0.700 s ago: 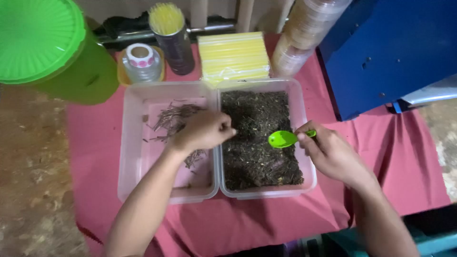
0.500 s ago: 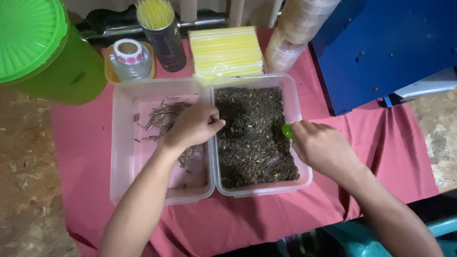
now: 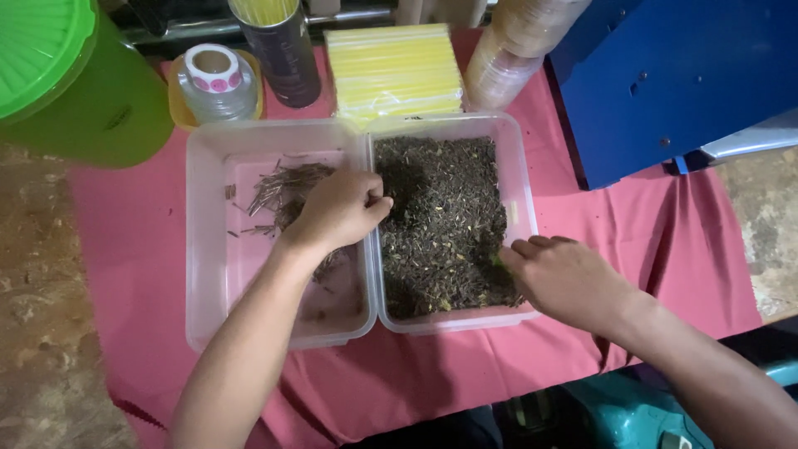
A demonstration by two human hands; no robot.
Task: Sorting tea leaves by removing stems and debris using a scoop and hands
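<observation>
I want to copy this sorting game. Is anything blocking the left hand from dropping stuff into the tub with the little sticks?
Nothing visible blocks it. The left hand hovers closed over the clear tub of twigs, which is open-topped. Beside it, the right hand dips into the tub of dark leaves, well out of the way.

Left hand (image 3: pixel 337 209) curls into a loose fist, knuckles up; right hand (image 3: pixel 565 278) lies palm-down, fingers bunched together.
</observation>
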